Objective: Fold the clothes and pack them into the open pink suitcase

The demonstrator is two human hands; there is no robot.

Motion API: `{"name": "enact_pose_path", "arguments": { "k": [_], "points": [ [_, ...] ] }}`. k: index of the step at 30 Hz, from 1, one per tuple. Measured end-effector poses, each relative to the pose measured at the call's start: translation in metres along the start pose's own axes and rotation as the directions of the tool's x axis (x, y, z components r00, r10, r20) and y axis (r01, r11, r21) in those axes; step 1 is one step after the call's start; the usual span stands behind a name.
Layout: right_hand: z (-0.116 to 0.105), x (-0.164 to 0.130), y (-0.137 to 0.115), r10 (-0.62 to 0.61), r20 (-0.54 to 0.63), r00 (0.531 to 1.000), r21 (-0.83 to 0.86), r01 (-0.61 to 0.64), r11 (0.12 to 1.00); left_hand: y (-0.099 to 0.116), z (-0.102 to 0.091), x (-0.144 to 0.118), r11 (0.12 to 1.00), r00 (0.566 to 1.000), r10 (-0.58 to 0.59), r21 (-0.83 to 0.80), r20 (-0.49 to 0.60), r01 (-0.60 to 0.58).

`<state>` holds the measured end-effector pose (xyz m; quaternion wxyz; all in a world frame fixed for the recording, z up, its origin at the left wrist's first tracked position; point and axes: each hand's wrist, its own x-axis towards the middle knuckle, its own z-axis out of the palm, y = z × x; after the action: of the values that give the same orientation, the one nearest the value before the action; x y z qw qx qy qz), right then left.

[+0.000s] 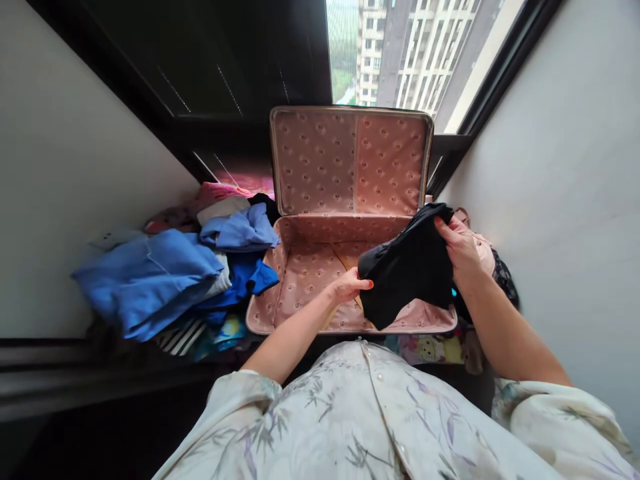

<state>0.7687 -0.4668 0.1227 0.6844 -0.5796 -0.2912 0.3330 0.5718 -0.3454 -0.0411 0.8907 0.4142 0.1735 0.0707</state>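
Stretched between my two hands is a black folded garment (407,270), its exact kind unclear. My left hand (350,287) pinches its lower left edge, the thumb lying on top of the cloth. At the upper right corner, my right hand (459,247) grips it with fingers closed around the fabric. The garment hangs above the right half of an open suitcase (310,280) with a pink patterned lining and tan straps inside. Behind, the suitcase lid (353,160) stands upright. Part of the suitcase's right side is hidden by the garment.
Left of the suitcase lies a heap of clothes, with a blue folded garment (155,280) on top and a smaller light-blue one (243,227) beside it. More clothes (483,257) are piled at the right, against the white wall (565,200). A window (400,60) is behind.
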Motion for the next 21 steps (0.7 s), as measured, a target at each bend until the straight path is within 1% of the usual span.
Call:
{"name": "enact_pose_path", "arguments": {
  "k": [2,3,5,8,10,11,12,14,16,17,18,20,21],
  "points": [
    [0.001,0.005,-0.007,-0.029,0.003,1.000,0.009,0.029,1.000,0.010,-0.002,-0.001,0.999,0.999,0.030,0.036,-0.018,-0.030],
    [0.003,0.007,-0.011,-0.040,0.007,0.999,0.017,0.040,0.999,0.014,-0.001,-0.002,0.998,0.999,0.043,0.055,-0.008,-0.043],
    [0.006,0.009,-0.019,-0.054,0.032,0.998,0.027,0.053,0.998,0.017,0.001,-0.004,0.991,0.998,0.036,0.127,0.046,-0.042],
    [0.012,0.009,-0.028,-0.065,0.106,0.992,0.016,0.064,0.998,0.014,0.002,-0.008,0.957,0.987,-0.059,0.291,0.147,0.014],
    [0.015,0.006,-0.034,-0.059,0.170,0.984,-0.010,0.061,0.998,0.009,0.000,-0.012,0.922,0.981,-0.091,0.387,0.171,0.018],
    [0.016,0.004,-0.036,-0.051,0.201,0.978,-0.025,0.057,0.998,0.007,-0.003,-0.013,0.905,0.983,-0.079,0.426,0.167,0.000],
    [0.017,0.001,-0.039,-0.040,0.229,0.973,-0.040,0.050,0.998,0.005,-0.005,-0.014,0.886,0.986,-0.050,0.463,0.160,-0.030],
    [0.019,-0.004,-0.044,-0.022,0.277,0.961,-0.066,0.042,0.997,0.003,-0.009,-0.016,0.841,0.987,0.053,0.526,0.150,-0.125],
    [0.021,-0.010,-0.050,-0.022,0.310,0.950,-0.085,0.051,0.995,0.003,-0.010,-0.015,0.775,0.970,0.182,0.583,0.164,-0.244],
    [0.022,-0.013,-0.053,-0.027,0.325,0.945,-0.091,0.059,0.994,0.003,-0.009,-0.013,0.731,0.950,0.261,0.609,0.169,-0.309],
    [0.023,-0.016,-0.056,-0.029,0.341,0.940,-0.097,0.065,0.993,0.004,-0.008,-0.011,0.678,0.922,0.350,0.634,0.166,-0.371],
    [0.025,-0.022,-0.062,-0.022,0.377,0.926,-0.107,0.067,0.992,0.006,-0.003,-0.007,0.563,0.842,0.520,0.681,0.148,-0.467],
    [0.025,-0.024,-0.065,-0.015,0.392,0.920,-0.113,0.064,0.992,0.008,0.000,-0.006,0.515,0.800,0.582,0.695,0.145,-0.501]
  ]
}}
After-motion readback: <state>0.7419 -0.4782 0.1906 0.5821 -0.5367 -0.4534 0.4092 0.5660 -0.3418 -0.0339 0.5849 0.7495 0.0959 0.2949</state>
